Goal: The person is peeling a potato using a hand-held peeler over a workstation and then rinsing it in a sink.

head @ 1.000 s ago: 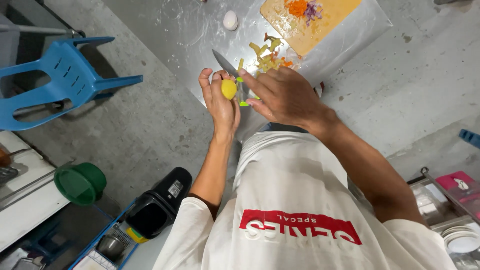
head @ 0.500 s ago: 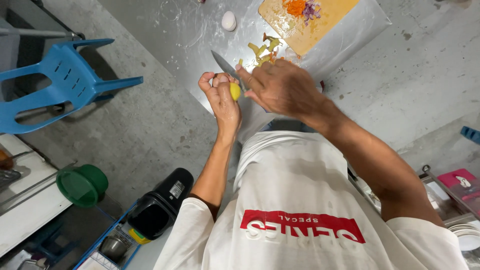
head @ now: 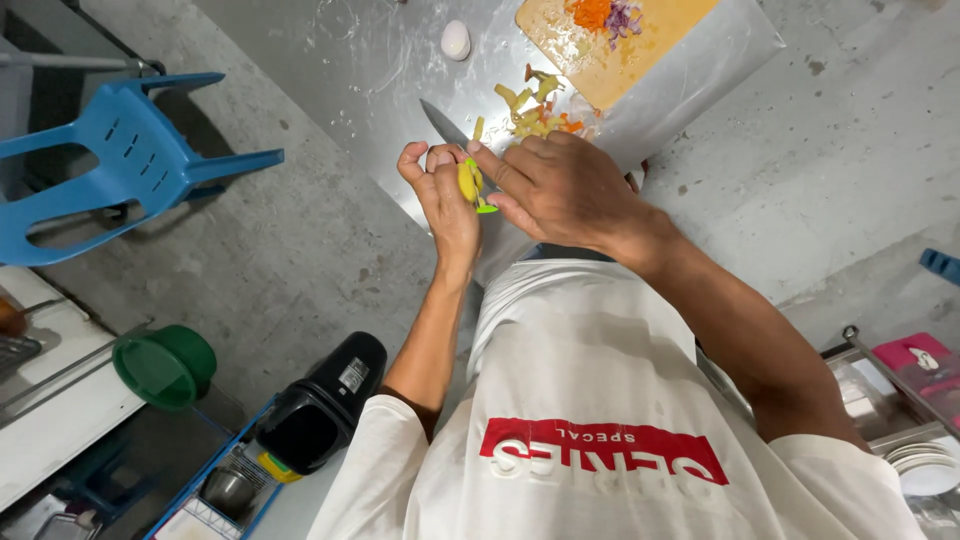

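Note:
My left hand [head: 440, 195] holds a small yellow vegetable piece [head: 467, 182] with a green end, pinched between fingers and thumb above the near edge of the metal table [head: 370, 70]. My right hand [head: 565, 185] is closed on a knife [head: 442, 122]; its blade points up and left past the yellow piece, and the handle is hidden in the fist. Yellow and orange peelings [head: 530, 105] lie on the table just beyond both hands.
A wooden cutting board [head: 640, 45] with grated orange and chopped purple bits sits at the far right of the table, a white egg-like object [head: 455, 40] to its left. A blue plastic chair [head: 120, 160], green bucket [head: 165, 365] and black container [head: 320, 405] stand on the concrete floor.
Both hands have stayed together over the table edge. The right hand has shifted slightly left over the yellow piece, and the knife blade has moved a little with it.

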